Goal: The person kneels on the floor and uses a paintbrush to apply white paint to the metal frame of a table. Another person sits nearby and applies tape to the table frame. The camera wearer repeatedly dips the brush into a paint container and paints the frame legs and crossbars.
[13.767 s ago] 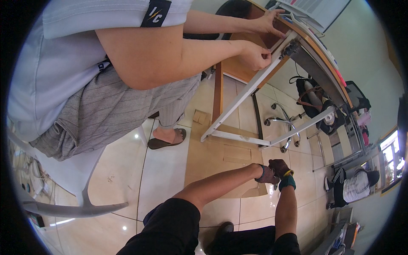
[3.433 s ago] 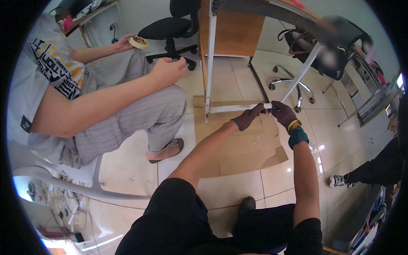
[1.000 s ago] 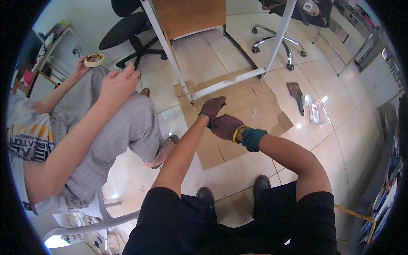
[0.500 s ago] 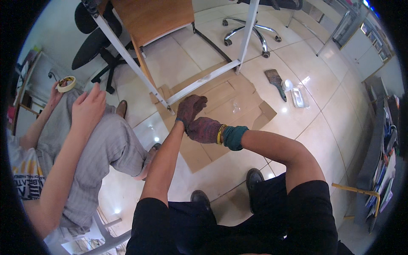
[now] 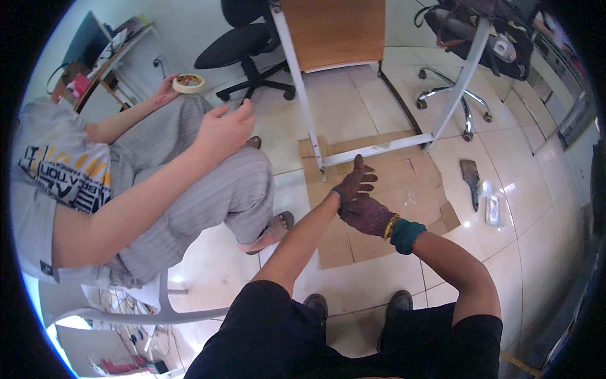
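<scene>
Both my hands wear dark maroon work gloves and meet over a flattened cardboard sheet (image 5: pixel 385 243) on the tiled floor. My left hand (image 5: pixel 357 181) points away from me with its fingers spread and holds nothing. Just behind it, my right hand (image 5: pixel 366 215), with a teal cuff and a yellow band at the wrist, closes around the left glove's cuff at the wrist. A white metal table frame (image 5: pixel 377 149) stands on the cardboard just beyond my fingertips.
A person in striped grey trousers sits at the left on a white plastic chair (image 5: pixel 136 308), holding a roll of masking tape (image 5: pixel 188 83). A paintbrush (image 5: pixel 471 180) and a small flat object (image 5: pixel 493 210) lie at the right. Office chairs (image 5: pixel 243 38) stand behind.
My hands stay joined over the cardboard. My left fingers have spread out and the view has shifted slightly. The seated person's near hand has lifted a little.
</scene>
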### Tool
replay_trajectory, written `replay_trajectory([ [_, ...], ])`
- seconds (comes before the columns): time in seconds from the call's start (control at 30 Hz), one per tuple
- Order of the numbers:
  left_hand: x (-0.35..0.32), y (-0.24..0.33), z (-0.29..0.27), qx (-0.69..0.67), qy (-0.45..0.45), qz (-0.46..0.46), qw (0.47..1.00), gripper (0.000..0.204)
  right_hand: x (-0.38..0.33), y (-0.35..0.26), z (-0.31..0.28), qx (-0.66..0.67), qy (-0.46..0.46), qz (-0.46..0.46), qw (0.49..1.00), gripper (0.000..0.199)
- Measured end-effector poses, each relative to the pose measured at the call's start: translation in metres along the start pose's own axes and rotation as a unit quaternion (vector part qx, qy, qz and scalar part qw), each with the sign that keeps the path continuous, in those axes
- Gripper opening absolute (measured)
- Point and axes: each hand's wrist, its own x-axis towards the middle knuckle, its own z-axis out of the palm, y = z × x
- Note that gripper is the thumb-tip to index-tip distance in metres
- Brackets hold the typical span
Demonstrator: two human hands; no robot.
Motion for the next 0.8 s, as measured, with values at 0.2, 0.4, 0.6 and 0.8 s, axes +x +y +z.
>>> replay_trajectory([
  [0.2, -0.010, 0.011, 0.011, -0.029, -0.014, 0.009, 0.999, 0.086, 0.000, -0.008, -0.012, -0.018, -0.037, 0.027, 0.999, 0.019],
  [0.4, -0.024, 0.008, 0.021, 0.062, -0.010, 0.019, 0.998, 0.090, -0.002, -0.019, -0.015, -0.013, 0.017, -0.034, 0.999, 0.020],
  [0.6, -0.026, 0.010, 0.017, 0.006, -0.084, 0.111, 0.990, 0.066, -0.002, -0.011, -0.007, -0.075, -0.006, -0.069, 0.995, 0.017],
  [0.8, -0.018, 0.003, 0.011, -0.021, -0.066, 0.103, 0.992, 0.054, -0.001, -0.018, -0.012, -0.144, -0.059, -0.075, 0.985, 0.017],
])
